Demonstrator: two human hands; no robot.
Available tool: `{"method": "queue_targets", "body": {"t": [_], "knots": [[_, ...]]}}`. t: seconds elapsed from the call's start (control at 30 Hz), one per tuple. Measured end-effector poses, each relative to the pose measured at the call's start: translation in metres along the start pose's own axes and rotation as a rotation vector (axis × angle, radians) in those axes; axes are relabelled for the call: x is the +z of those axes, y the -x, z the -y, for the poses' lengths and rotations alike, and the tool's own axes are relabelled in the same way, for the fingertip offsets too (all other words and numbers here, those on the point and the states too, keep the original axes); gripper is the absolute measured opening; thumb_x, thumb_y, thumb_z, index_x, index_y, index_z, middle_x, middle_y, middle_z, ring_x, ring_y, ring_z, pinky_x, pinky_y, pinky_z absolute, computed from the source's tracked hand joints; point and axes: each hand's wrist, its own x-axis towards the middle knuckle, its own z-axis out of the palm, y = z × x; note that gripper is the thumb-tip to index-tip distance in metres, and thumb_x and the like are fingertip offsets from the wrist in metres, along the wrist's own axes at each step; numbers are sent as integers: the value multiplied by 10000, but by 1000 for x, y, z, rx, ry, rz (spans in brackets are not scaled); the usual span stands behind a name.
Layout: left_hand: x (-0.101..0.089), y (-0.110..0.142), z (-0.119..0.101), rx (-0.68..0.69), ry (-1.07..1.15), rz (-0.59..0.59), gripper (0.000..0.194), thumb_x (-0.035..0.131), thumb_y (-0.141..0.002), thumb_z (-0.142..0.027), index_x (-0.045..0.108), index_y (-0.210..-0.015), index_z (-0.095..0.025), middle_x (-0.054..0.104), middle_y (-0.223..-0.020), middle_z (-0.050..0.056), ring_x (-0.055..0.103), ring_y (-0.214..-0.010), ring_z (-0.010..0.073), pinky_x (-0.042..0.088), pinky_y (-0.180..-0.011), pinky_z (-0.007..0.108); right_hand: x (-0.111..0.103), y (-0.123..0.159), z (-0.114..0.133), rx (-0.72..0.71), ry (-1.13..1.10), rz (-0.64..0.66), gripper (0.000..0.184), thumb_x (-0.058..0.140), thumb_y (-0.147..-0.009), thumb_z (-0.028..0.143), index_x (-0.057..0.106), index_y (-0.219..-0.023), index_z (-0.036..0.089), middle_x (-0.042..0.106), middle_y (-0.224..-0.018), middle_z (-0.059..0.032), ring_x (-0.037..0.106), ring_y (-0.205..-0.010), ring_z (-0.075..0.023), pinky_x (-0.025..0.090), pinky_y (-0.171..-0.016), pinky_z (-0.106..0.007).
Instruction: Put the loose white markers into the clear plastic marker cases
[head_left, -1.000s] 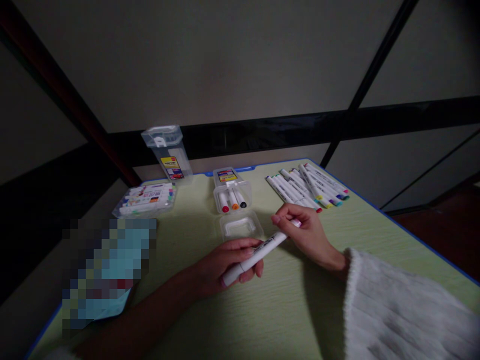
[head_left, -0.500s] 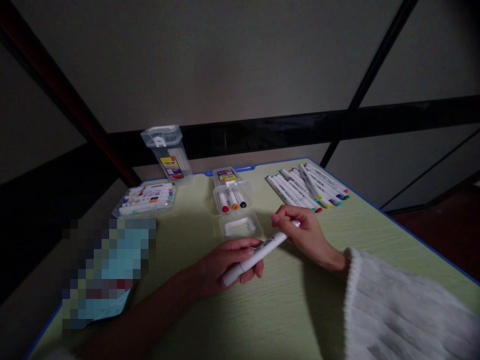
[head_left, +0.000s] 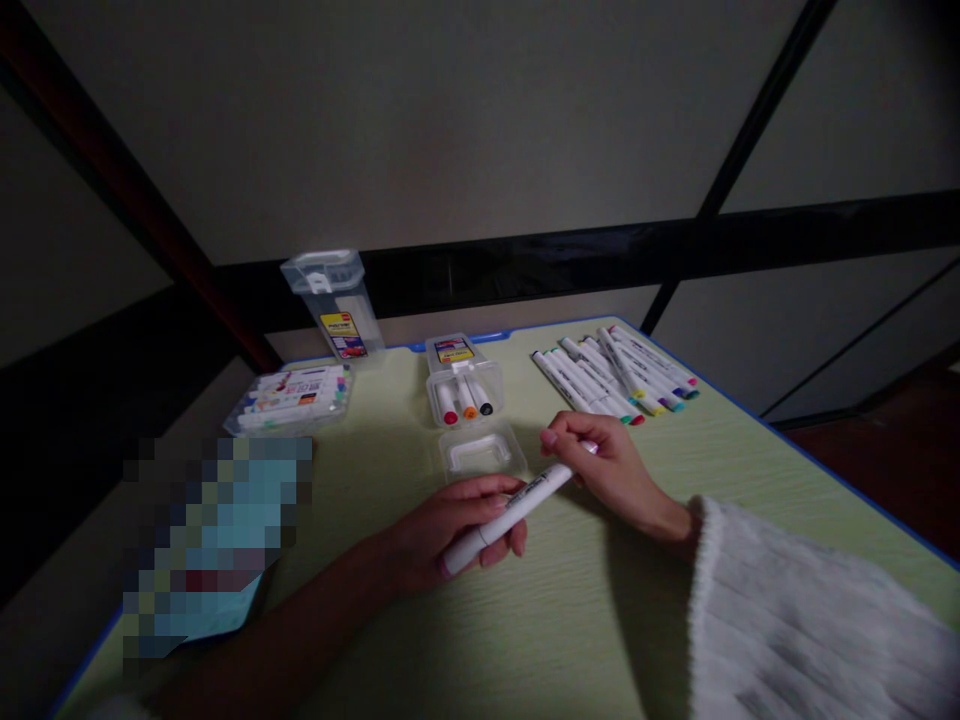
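Observation:
A white marker (head_left: 511,512) lies slanted between both hands just above the pale green table (head_left: 570,620). My left hand (head_left: 450,530) is closed round its lower end. My right hand (head_left: 607,465), in a white knitted sleeve, pinches its upper end near the pink cap. Just beyond the hands a clear plastic lid (head_left: 481,452) lies flat, and behind it an open clear case (head_left: 461,385) holds three markers with red, orange and black ends.
A row of several loose markers (head_left: 615,375) lies at the back right. At the back left a clear flat box of markers (head_left: 292,398) lies in front of an upright clear case (head_left: 334,305). A pixelated blue patch (head_left: 214,540) covers the table's left edge.
Hardly anything: both hands and the marker have shifted a touch to the left, and the grip is the same.

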Motion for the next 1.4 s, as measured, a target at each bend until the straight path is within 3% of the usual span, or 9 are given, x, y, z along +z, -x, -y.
{"method": "queue_targets", "body": {"t": [0.4, 0.7, 1.0, 1.2, 1.3, 1.4], "knots": [[1, 0, 0, 8, -17, 0, 377, 583, -766, -275, 543, -1089, -86, 599, -666, 39, 452, -490, 65, 234, -473, 218, 2, 1, 2, 3, 2, 0, 318, 576, -703, 408, 486, -505, 176, 338, -401, 68, 267, -386, -61, 206, -369, -208], [3, 0, -1, 19, -7, 17, 315, 607, -755, -299, 561, -981, -84, 587, -646, 29, 404, -453, 44, 184, -452, 222, 0, -1, -2, -5, 10, -182, 286, 550, -701, 377, 493, -502, 179, 362, -411, 53, 286, -406, -72, 214, -379, -212], [2, 0, 0, 30, -13, 27, 317, 574, -780, -272, 561, -1032, -80, 584, -640, 25, 371, -430, 37, 164, -443, 230, 0, -2, -2, -14, 40, -196, 279, 560, -703, 378, 514, -509, 183, 370, -411, 49, 295, -398, -79, 217, -379, -220], [2, 0, 0, 19, 3, 11, 322, 628, -731, -313, 566, -951, -87, 588, -646, 32, 417, -467, 48, 179, -468, 225, 0, -1, -2, -67, 60, -252, 270, 543, -729, 346, 520, -516, 182, 388, -412, 48, 314, -399, -83, 237, -395, -227], [3, 0, -1, 10, 8, -9, 323, 642, -718, -313, 563, -940, -92, 593, -634, 28, 423, -474, 51, 210, -481, 217, 0, 1, -3, -70, 76, -195, 284, 534, -742, 346, 494, -513, 181, 365, -422, 53, 293, -413, -80, 229, -399, -224], [5, 0, -3, 3, -9, -31, 360, 640, -717, -313, 555, -982, -86, 591, -622, 25, 436, -491, 61, 237, -493, 209, 0, 3, -3, -71, 84, -40, 312, 535, -756, 368, 466, -517, 181, 344, -437, 57, 277, -425, -76, 226, -403, -219]]}}
